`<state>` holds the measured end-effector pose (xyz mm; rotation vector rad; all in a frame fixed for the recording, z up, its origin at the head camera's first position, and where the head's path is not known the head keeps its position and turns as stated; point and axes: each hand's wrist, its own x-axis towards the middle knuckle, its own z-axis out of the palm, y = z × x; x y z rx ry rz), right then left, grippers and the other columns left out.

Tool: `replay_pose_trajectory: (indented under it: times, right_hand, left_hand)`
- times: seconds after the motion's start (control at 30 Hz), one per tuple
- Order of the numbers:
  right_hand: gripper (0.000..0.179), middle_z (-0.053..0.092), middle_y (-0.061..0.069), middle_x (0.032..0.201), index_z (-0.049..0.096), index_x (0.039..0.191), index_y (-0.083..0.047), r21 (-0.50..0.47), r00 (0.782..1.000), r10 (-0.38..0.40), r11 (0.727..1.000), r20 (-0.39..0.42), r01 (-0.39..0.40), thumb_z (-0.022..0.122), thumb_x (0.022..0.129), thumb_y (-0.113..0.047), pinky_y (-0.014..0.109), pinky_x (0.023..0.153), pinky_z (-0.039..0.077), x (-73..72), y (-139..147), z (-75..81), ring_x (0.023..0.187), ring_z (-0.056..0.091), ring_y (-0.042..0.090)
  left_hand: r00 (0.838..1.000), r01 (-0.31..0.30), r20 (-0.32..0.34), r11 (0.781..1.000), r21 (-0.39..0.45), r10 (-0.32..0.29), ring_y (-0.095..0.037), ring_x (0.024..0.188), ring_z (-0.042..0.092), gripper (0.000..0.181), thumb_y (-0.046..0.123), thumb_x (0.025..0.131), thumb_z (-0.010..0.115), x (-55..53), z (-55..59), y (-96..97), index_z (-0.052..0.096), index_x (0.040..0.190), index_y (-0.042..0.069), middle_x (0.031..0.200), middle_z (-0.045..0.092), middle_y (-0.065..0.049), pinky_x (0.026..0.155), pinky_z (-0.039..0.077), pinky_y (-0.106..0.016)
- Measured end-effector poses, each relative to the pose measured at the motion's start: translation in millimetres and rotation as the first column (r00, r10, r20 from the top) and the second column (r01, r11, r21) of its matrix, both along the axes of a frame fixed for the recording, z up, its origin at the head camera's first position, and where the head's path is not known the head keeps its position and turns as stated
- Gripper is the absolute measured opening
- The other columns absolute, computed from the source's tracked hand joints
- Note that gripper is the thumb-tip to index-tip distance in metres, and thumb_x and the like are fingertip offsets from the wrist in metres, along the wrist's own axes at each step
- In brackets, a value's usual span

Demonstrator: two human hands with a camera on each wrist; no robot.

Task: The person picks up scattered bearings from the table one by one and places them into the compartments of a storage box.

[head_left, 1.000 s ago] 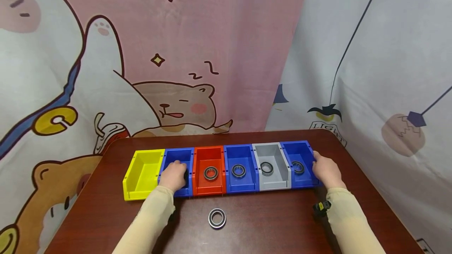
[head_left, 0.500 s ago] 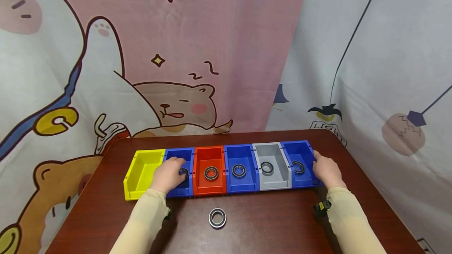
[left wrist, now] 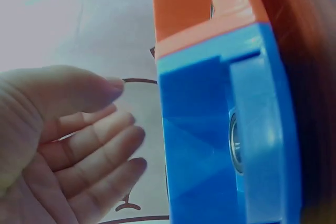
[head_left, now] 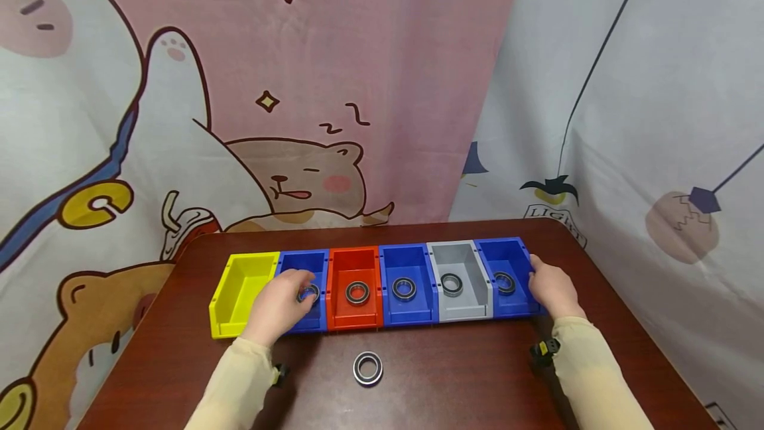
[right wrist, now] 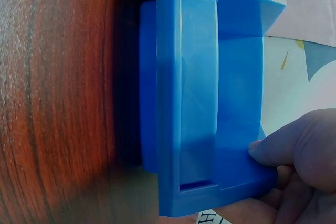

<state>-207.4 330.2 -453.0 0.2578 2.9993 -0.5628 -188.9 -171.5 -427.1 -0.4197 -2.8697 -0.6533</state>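
Observation:
My left hand [head_left: 277, 307] hovers over the left blue bin [head_left: 304, 326], fingers loosely bent and holding nothing. Just past its fingertips a ball bearing [head_left: 317, 294] lies in that bin; the left wrist view shows the bearing [left wrist: 234, 142] partly behind the bin's front lip. At the row's far end, my right hand [head_left: 552, 287] pinches the outer side wall of the right blue bin [head_left: 518, 311], thumb [right wrist: 268, 150] inside and fingers outside. A bearing [head_left: 511, 284] lies in this bin too. On the table in front of the row lies a loose bearing [head_left: 357, 369].
Between the two blue bins stand a red bin [head_left: 356, 321], another blue bin [head_left: 410, 317] and a grey bin [head_left: 465, 314], each with one bearing. A yellow bin [head_left: 224, 329] ends the row at left, no bearing visible inside. Printed curtains hang behind the brown table [head_left: 453, 377].
My left hand has let go of the bearing in the left blue bin and drawn back to the left and nearer, uncovering it. The right hand keeps its place on the right bin.

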Motion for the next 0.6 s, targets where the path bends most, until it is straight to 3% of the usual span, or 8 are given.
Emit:
replay_pose_trajectory:
  times: [0.17, 0.37, 0.47, 0.6]
  right_hand:
    - [0.051, 0.046, 0.041, 0.133, 0.031, 0.147, 0.008, 0.001, 1.000, 0.001, 1.000, 0.002, -0.001, 0.044, 0.100, -0.007, 0.065, 0.086, 0.047, 1.0, -1, 1.7, 0.110, 0.054, 0.057]
    - [0.051, 0.046, 0.041, 0.133, 0.032, 0.147, 0.009, 0.011, 1.000, 0.004, 1.000, -0.001, -0.004, 0.044, 0.100, -0.007, 0.065, 0.087, 0.046, 0.8, -2, 2.9, 0.110, 0.054, 0.056]
    - [0.051, 0.046, 0.041, 0.133, 0.032, 0.147, 0.009, 0.014, 1.000, 0.002, 1.000, 0.000, -0.002, 0.044, 0.100, -0.007, 0.064, 0.087, 0.047, 0.4, -2, 2.0, 0.110, 0.054, 0.056]
    - [0.052, 0.045, 0.041, 0.134, 0.031, 0.147, 0.009, 0.014, 1.000, -0.001, 1.000, 0.006, 0.000, 0.044, 0.100, -0.007, 0.064, 0.087, 0.046, 0.4, -1, 1.1, 0.110, 0.054, 0.056]
  left_hand:
    - [0.998, 0.044, -0.048, 0.994, 0.102, -0.040, -0.021, 0.086, 0.066, 0.036, 0.010, 0.077, 0.084, 14.2, -5.7, 3.6, 0.071, 0.110, 0.005, 0.097, 0.068, -0.005, 0.078, 0.057, -0.042]
    - [0.989, 0.146, -0.002, 0.972, 0.184, -0.149, -0.018, 0.090, 0.066, 0.043, 0.013, 0.075, 0.086, 28.2, -14.0, 12.4, 0.069, 0.114, 0.009, 0.102, 0.067, -0.001, 0.082, 0.057, -0.039]
    - [0.974, 0.224, -0.002, 0.964, 0.142, -0.226, -0.018, 0.097, 0.064, 0.047, 0.018, 0.075, 0.086, 33.2, -19.9, 17.5, 0.068, 0.118, 0.011, 0.108, 0.067, -0.001, 0.086, 0.055, -0.040]
    - [0.942, 0.336, -0.001, 0.940, 0.056, -0.336, -0.023, 0.111, 0.059, 0.061, 0.026, 0.074, 0.086, 39.5, -27.9, 24.5, 0.064, 0.128, 0.010, 0.120, 0.065, -0.003, 0.097, 0.049, -0.046]
